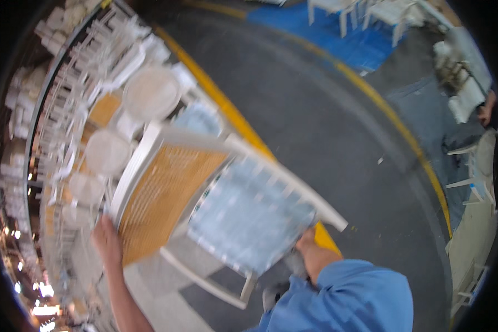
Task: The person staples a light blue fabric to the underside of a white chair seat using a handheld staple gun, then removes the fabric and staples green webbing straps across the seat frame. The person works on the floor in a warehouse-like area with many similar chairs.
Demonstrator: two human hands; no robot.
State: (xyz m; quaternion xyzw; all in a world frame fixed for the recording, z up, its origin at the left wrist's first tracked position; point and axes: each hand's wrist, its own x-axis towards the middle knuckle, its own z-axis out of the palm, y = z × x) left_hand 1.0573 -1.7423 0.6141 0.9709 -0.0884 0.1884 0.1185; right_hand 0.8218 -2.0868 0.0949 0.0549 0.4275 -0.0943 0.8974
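A white-framed armchair (137, 172) hangs tilted in front of me, with a tan woven back (169, 191) and a pale blue covered seat (252, 213). My left hand (106, 240) is closed round the edge of its backrest. At the seat's front corner, my right hand (310, 240) grips the chair; part of its fingers is hidden by the seat. Both white armrests stick out to the sides, one toward the yellow floor line and one toward my feet. The picture is somewhat blurred by motion.
Rows of white chairs and round pale seats (151, 93) stand close on the left. Yellow lines (216, 99) border a dark grey floor lane (315, 122). Beyond it are white chairs (337, 8) on blue sheeting, and another person's hand (487, 108) at the far right.
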